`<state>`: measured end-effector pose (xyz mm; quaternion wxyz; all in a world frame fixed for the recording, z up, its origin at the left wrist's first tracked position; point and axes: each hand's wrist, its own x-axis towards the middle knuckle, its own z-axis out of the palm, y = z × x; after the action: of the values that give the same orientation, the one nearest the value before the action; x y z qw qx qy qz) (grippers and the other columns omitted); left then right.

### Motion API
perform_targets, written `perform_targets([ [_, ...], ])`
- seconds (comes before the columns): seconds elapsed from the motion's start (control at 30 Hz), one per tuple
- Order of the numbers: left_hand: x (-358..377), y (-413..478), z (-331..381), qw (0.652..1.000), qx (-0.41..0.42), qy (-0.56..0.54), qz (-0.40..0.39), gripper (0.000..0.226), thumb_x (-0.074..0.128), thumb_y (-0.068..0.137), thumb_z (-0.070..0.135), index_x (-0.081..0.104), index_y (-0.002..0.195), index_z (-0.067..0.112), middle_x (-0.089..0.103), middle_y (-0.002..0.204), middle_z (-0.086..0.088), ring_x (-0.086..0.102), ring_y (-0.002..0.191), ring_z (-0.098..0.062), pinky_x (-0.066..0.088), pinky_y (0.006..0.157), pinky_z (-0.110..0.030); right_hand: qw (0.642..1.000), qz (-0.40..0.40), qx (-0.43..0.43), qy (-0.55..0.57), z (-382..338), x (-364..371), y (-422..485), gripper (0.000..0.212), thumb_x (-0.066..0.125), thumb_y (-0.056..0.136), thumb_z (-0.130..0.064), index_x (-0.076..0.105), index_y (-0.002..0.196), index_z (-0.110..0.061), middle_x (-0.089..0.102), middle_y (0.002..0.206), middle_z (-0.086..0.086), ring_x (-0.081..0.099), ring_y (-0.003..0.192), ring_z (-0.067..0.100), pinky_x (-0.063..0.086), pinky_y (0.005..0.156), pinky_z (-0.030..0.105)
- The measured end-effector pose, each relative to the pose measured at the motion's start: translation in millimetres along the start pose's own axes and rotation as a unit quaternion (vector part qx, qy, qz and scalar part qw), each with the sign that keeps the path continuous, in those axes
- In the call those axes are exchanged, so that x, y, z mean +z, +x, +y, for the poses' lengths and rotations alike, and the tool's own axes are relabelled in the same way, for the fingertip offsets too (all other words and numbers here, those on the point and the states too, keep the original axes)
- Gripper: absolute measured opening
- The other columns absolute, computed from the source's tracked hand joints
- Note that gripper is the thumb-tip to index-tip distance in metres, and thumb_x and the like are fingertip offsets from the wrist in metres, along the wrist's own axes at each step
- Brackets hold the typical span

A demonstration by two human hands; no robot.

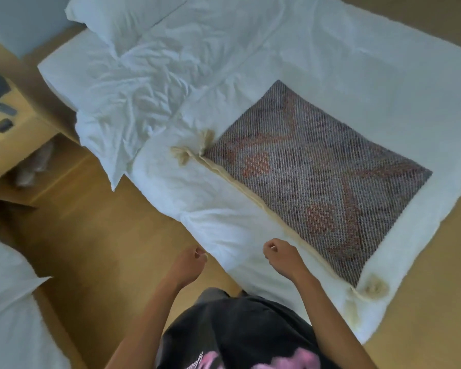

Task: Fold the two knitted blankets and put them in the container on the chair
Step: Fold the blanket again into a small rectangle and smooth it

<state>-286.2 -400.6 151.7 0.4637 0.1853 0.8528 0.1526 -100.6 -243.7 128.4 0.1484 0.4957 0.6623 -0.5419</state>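
1. Nearest the lens, at the bottom centre of the frame, a dark shirt (237, 334) with pink print is filling the view, and two bare forearms are reaching up from it.
2. The left hand (190, 258) is hovering over the wooden floor (91, 222), just short of the mattress edge. Its fingers are lying curled into a fist and gripping nothing.
3. The right hand (281, 255) is hovering over the near edge of the bed (250, 49), likewise fisted with nothing in it. It is sitting near the blanket's lower end and is not touching it.
4. One knitted blanket (317, 177) is lying flat on the white bedding at centre right of the frame. It is showing as a tidy grey rectangle with pinkish motifs, and a cream layer is peeking out along its left edge.
5. Cream tassels (183, 155) are sticking out at its left corner and at its bottom corner.
6. A pillow (117, 17) is resting at the upper left, and a nightstand (24, 134) at the left edge is carrying small dark items too blurred to name.
7. Judging by the layered edge, this blanket is looking folded at least once, though it is probably needing another fold or two to fit a container.
8. The second blanket, the container and the chair are not showing here, so the lifting and stowing are seemingly all remaining.
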Motion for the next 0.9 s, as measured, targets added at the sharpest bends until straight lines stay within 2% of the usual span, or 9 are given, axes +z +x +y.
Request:
perform_targets([
  [0.1,-13,23,30,0.999,0.012,0.017,-0.031,0.013,0.044,0.09,0.013,0.056,0.095,0.014,0.063,0.083,-0.006,0.057,0.075,-0.019,0.042,0.059,-0.025,0.999,0.027,0.021,0.041,-2,-13,7,0.023,0.043,0.094,-0.03,0.058,0.105,-0.016,0.062,0.102,0.001,0.06,0.091,0.018,0.042,0.07,0.027],
  [0.2,-20,48,55,0.996,0.023,0.053,-0.066,0.016,0.044,0.088,0.009,0.057,0.096,0.005,0.062,0.084,-0.008,0.056,0.076,-0.022,0.041,0.062,-0.029,0.994,0.058,0.051,0.073,-1,-20,13,0.024,0.044,0.093,-0.03,0.058,0.106,-0.015,0.062,0.102,0.002,0.06,0.091,0.019,0.042,0.072,0.026],
  [0.33,-31,81,85,0.988,0.054,0.11,-0.097,0.013,0.046,0.09,0.015,0.058,0.091,0.01,0.067,0.088,-0.013,0.063,0.085,-0.031,0.048,0.073,-0.035,0.982,0.104,0.088,0.127,-2,-21,21,0.018,0.045,0.093,-0.028,0.057,0.098,-0.017,0.062,0.097,0.002,0.059,0.086,0.017,0.042,0.068,0.026],
  [0.43,-43,110,107,0.973,0.089,0.155,-0.148,0.01,0.048,0.09,0.022,0.057,0.088,0.017,0.066,0.088,-0.007,0.064,0.082,-0.026,0.046,0.064,-0.03,0.964,0.143,0.125,0.185,-8,-19,28,0.018,0.043,0.093,-0.029,0.057,0.098,-0.018,0.062,0.099,0.002,0.059,0.088,0.018,0.044,0.071,0.027],
  [0.6,-60,166,149,0.92,0.176,0.27,-0.222,0.01,0.047,0.092,0.021,0.055,0.086,0.018,0.064,0.087,-0.003,0.064,0.086,-0.024,0.045,0.066,-0.029,0.924,0.216,0.188,0.255,-30,-6,40,0.023,0.043,0.094,-0.029,0.058,0.105,-0.015,0.062,0.104,0.003,0.06,0.093,0.02,0.046,0.075,0.03],
  [0.7,-64,190,174,0.895,0.214,0.305,-0.246,0.014,0.044,0.093,0.022,0.054,0.085,0.016,0.063,0.088,-0.004,0.062,0.089,-0.025,0.043,0.064,-0.03,0.906,0.232,0.217,0.279,-42,2,46,0.021,0.044,0.093,-0.03,0.057,0.102,-0.016,0.061,0.103,0.003,0.06,0.095,0.021,0.046,0.075,0.03],
  [0.8,-57,207,198,0.874,0.248,0.331,-0.257,0.02,0.042,0.095,0.02,0.056,0.091,0.006,0.063,0.09,-0.009,0.062,0.09,-0.029,0.044,0.072,-0.034,0.898,0.237,0.237,0.286,-44,6,49,0.016,0.042,0.093,-0.028,0.056,0.096,-0.019,0.061,0.102,0.002,0.06,0.092,0.021,0.044,0.072,0.027],
  [0.9,-37,214,217,0.838,0.285,0.378,-0.272,0.024,0.039,0.096,0.02,0.056,0.089,0.004,0.062,0.089,-0.011,0.061,0.088,-0.028,0.043,0.074,-0.035,0.883,0.25,0.265,0.295,-32,2,51,0.02,0.043,0.092,-0.024,0.06,0.099,-0.017,0.064,0.109,0.004,0.061,0.092,0.021,0.046,0.075,0.026],
])
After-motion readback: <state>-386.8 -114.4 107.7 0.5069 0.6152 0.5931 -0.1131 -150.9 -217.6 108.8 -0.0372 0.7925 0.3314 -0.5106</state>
